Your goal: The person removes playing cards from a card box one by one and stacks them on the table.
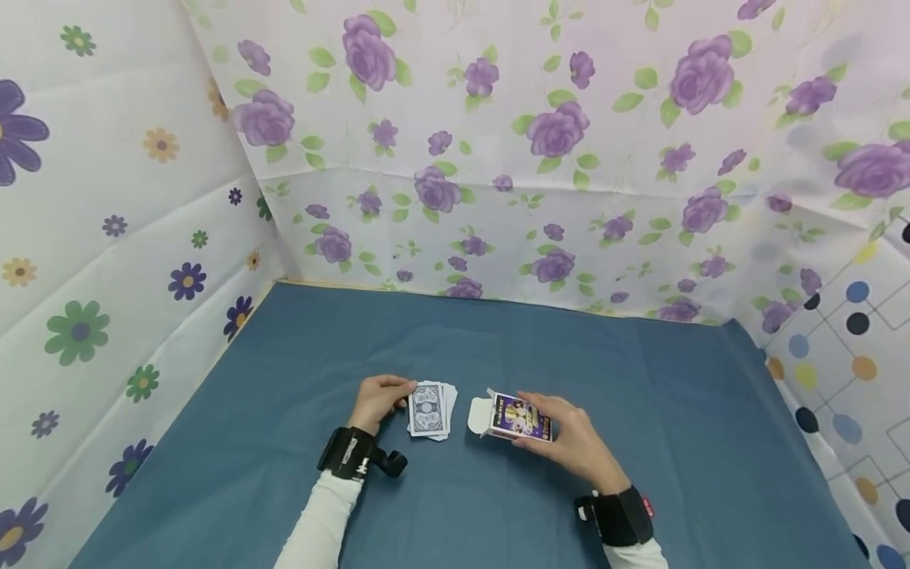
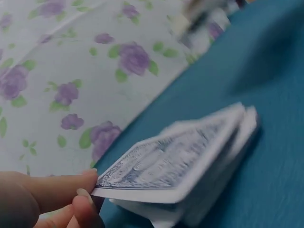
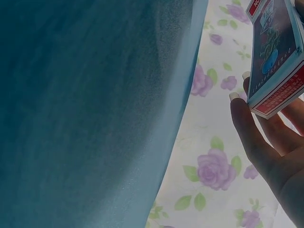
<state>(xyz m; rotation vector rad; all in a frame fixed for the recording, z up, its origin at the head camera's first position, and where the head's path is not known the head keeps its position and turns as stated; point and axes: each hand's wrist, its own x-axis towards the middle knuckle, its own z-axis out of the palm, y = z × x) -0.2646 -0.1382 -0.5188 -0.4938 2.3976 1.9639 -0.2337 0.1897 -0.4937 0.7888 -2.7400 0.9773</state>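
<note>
My left hand (image 1: pixel 378 401) pinches one corner of the top playing card (image 1: pixel 427 409) between thumb and finger. In the left wrist view that card, its patterned back up, is tilted at the pinched corner above an uneven stack of playing cards (image 2: pixel 209 199). My right hand (image 1: pixel 572 438) grips a purple playing card box (image 1: pixel 522 416) by its right end, to the right of the stack. The white end flap (image 1: pixel 479 416) of the box hangs open on the side facing the cards. The right wrist view shows fingers along the box's red-and-white edge (image 3: pixel 280 92).
A blue cloth (image 1: pixel 498 506) covers the table. Behind it hangs a white sheet (image 1: pixel 498 150) with purple roses, and flowered and dotted sheets close off the left and right sides. Both wrists wear black camera straps (image 1: pixel 346 453).
</note>
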